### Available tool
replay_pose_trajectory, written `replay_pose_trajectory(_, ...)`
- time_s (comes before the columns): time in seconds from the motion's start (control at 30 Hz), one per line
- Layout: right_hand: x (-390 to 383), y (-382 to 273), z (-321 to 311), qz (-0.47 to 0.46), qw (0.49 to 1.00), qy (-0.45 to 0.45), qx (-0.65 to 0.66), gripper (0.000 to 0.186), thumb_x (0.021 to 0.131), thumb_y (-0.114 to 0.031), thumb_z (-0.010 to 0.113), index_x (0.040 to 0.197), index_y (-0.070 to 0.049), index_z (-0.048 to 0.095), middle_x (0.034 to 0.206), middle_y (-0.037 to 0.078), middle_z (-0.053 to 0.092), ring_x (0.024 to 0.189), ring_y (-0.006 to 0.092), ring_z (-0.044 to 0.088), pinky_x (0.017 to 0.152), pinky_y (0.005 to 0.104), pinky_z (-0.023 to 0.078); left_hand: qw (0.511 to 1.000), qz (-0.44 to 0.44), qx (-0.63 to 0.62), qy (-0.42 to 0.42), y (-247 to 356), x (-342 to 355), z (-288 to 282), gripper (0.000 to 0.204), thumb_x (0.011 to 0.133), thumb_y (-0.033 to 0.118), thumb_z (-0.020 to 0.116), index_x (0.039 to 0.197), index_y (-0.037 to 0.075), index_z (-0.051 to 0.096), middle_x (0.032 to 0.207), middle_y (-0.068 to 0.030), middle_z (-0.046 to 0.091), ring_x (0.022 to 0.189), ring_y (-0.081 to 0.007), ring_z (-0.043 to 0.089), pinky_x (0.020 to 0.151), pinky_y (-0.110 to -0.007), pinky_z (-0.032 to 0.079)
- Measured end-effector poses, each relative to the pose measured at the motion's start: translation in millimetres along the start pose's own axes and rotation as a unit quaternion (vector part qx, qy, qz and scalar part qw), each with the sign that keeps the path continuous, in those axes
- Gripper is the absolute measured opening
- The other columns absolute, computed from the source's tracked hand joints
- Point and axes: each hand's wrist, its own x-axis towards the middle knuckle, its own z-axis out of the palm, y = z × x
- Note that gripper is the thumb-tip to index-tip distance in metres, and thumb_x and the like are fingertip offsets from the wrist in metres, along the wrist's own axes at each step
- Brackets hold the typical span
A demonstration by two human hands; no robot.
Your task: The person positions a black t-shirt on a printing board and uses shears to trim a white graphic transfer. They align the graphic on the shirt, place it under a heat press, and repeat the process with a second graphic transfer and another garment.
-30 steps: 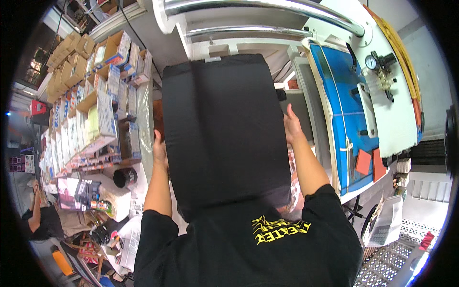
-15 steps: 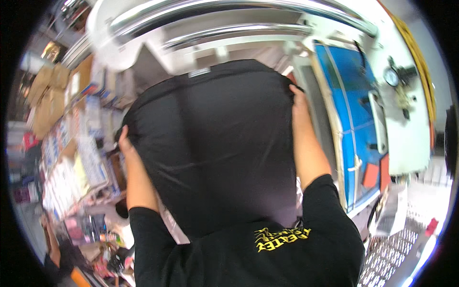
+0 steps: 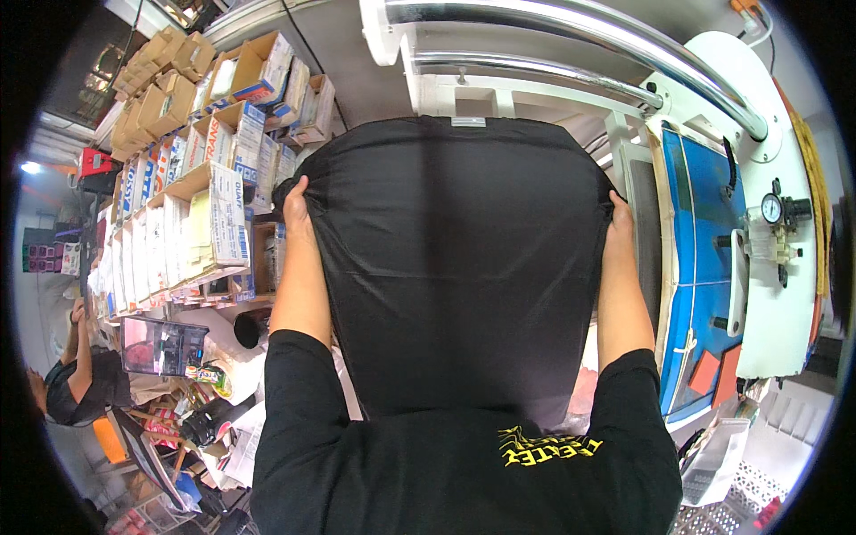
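We hold a black garment (image 3: 459, 267) spread flat across the middle of the frame, its top edge reaching up to the white machine frame (image 3: 499, 85) with two chrome bars (image 3: 571, 27) at the upper centre. Our left hand (image 3: 296, 203) is closed around the cloth's left edge, bunching it, and our right hand (image 3: 619, 218) pinches the right edge; both arms run up from the lower edge in black sleeves.

Room is tight on either side. At left, stacked cardboard boxes (image 3: 214, 134) on shelving come close beside the left hand. At right, a blue pressing plate (image 3: 704, 241) with a white rim sits just beside the right hand, and a pressure gauge (image 3: 772, 209) stands further right on the white housing. An orange pad (image 3: 713, 370) lies at the blue plate's lower end.

In the lower left another person (image 3: 76, 374) in a dark top sits well apart from us, near a cluttered table (image 3: 178, 401) with a dark clear box and papers.

The garment is plain black, smooth with faint vertical creases, wider at the top than below, with a small grey label (image 3: 467, 121) at its top middle.
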Motion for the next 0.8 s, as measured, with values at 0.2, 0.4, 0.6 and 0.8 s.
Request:
replay_pose_trajectory(0.2,6.2,17.0,27.8,-0.034,0.999,-0.008,0.009,0.029,0.093,-0.018,0.058,0.114,0.001,0.066,0.113,0.016,0.069,0.101,0.0325,0.064,0.094,0.0416,0.048,0.998,0.044,0.05,0.006,14.8,36.4,-71.4,0.039,0.091,0.023,0.065,0.115,-0.007,0.064,0.116,-0.0172,0.068,0.105,-0.0327,0.065,0.099,-0.043,0.047)
replay_pose_trajectory(0.4,-21.4,20.4,49.6,-0.04,0.996,0.076,-0.006,0.044,0.093,-0.02,0.064,0.125,0.008,0.055,0.128,0.021,0.059,0.112,0.0312,0.061,0.1,0.0398,0.045,0.982,-0.013,0.177,0.067,-22.8,11.6,-43.9,0.06,0.098,0.047,0.054,0.125,-0.006,0.058,0.122,-0.02,0.065,0.111,-0.0345,0.063,0.101,-0.05,0.047)
replay_pose_trajectory(0.6,-192.4,53.5,24.4,0.174,0.975,-0.07,-0.115,0.058,0.103,-0.041,0.046,0.138,0.006,0.047,0.139,0.021,0.054,0.125,0.0293,0.055,0.105,0.0423,0.043,0.956,-0.237,0.168,0.026,-104.6,-187.1,-18.6,0.058,0.099,0.048,0.049,0.129,-0.001,0.057,0.123,-0.0133,0.065,0.108,-0.0275,0.063,0.094,-0.04,0.052)
replay_pose_trajectory(0.8,-310.4,137.2,-116.5,0.139,0.983,-0.026,-0.114,0.054,0.103,-0.037,0.049,0.136,0.006,0.049,0.134,0.019,0.057,0.121,0.0267,0.057,0.104,0.0402,0.045,0.976,-0.098,0.194,-0.001,-154.6,-302.3,-85.0,0.045,0.1,0.036,0.054,0.126,-0.001,0.059,0.118,-0.0127,0.067,0.105,-0.025,0.066,0.092,-0.037,0.054)
